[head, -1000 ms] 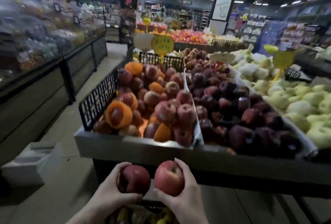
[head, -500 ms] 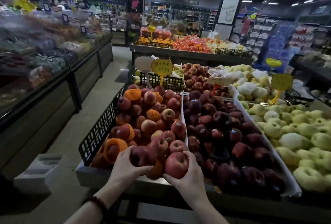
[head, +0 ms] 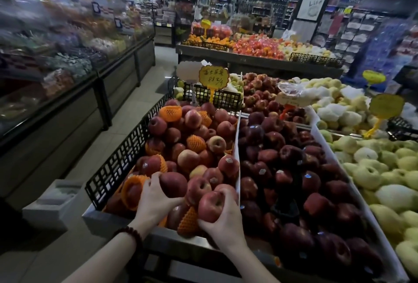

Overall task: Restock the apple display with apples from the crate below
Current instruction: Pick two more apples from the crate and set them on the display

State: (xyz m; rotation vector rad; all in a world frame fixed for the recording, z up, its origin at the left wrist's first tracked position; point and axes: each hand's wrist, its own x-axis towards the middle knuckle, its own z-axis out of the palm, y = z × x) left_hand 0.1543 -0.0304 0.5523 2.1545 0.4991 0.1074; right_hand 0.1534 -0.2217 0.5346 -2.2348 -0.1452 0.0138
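The apple display (head: pixel 117 169) is a bin with a black lattice wall, heaped with red apples, some in orange foam nets. My left hand (head: pixel 156 199) grips a dark red apple (head: pixel 173 184) and rests it on the pile's near left. My right hand (head: pixel 222 219) holds a lighter red apple (head: pixel 210 207) at the pile's near right corner, beside the white divider (head: pixel 236 147). The crate below is out of view.
Right of the divider lie dark red apples (head: pixel 294 169), then pale green fruit (head: pixel 373 169). A yellow price sign (head: pixel 210 77) stands behind the bin. A white foam box (head: pixel 52 205) sits on the aisle floor at left, beside glass display cases (head: pixel 67 74).
Both hands rose from below the bin's front edge and carried their apples forward onto the front of the pile. The camera moved up and closer.
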